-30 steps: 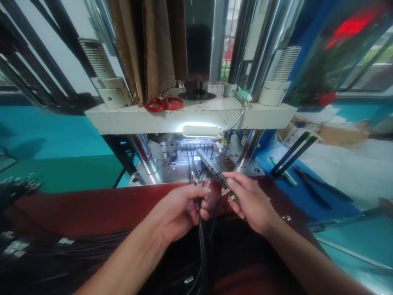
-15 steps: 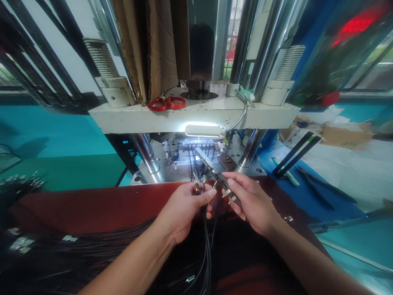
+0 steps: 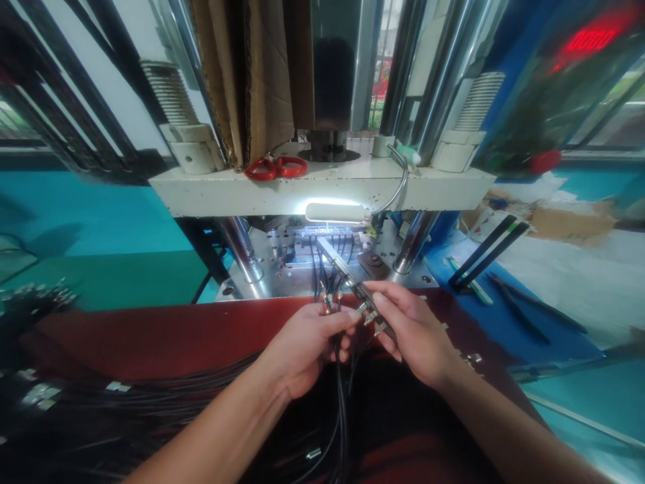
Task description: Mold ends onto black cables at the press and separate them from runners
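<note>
My left hand [image 3: 312, 339] is closed around several black cables [image 3: 340, 410], whose metal-tipped ends stick up above the fingers. Its thumb and fingertips meet a small metal connector at the side of a long metal bar fixture [image 3: 355, 286]. My right hand [image 3: 418, 329] grips the lower end of that bar, which slants up and left toward the press. Small metal connectors line the bar's near end. Beyond the hands, more black cables run out of a lit metal mould [image 3: 327, 245] on the press bed.
A white press plate [image 3: 322, 191] spans above the mould, with red-handled scissors [image 3: 275, 168] and a lamp [image 3: 336, 213]. Black cables [image 3: 201, 390] lie across the red table [image 3: 166, 329] at left. Tweezers [image 3: 519, 306] lie on a blue surface at right.
My left hand has shifted slightly right, its thumb now at a connector on the bar's side. My right hand keeps its grip on the bar.
</note>
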A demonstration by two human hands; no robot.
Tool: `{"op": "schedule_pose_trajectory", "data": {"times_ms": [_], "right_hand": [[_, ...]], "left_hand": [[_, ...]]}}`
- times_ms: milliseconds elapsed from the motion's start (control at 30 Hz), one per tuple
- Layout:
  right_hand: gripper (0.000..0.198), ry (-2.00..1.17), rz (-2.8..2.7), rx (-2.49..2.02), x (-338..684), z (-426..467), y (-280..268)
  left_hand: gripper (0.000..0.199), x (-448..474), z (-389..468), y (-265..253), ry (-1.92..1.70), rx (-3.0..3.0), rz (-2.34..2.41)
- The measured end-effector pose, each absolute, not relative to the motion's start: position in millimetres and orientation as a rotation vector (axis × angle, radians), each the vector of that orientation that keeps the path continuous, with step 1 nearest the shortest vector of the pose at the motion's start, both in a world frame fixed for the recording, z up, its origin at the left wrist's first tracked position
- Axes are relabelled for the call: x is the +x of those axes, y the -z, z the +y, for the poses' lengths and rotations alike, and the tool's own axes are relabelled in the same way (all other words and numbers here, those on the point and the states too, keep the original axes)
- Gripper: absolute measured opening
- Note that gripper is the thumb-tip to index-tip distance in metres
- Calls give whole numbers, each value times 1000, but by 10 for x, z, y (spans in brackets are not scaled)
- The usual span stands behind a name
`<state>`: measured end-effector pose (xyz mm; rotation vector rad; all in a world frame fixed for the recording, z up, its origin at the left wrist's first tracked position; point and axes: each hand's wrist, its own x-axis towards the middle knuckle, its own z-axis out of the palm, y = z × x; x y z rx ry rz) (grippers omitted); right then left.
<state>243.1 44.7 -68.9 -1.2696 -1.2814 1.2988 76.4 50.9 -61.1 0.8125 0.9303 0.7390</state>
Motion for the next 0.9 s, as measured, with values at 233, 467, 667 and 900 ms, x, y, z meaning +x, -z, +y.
{"op": "schedule_pose_trajectory", "data": {"times_ms": [233,467,667,900], "right_hand": [[34,-1286,-1287,-1285,2413,433,651],[35,-1245,-1348,-1314,2414,411,608],[30,-1208,-1409,-1355,2403,385,617],[29,-1154,-1486,-1352,2385,374,652]], "left_hand": [[21,778,495,579,-721,778,939],[19,780,510,599,-755,737,936],[21,842,455,605,-800,831,992],[17,854,452,636,-827,850,1014]]}}
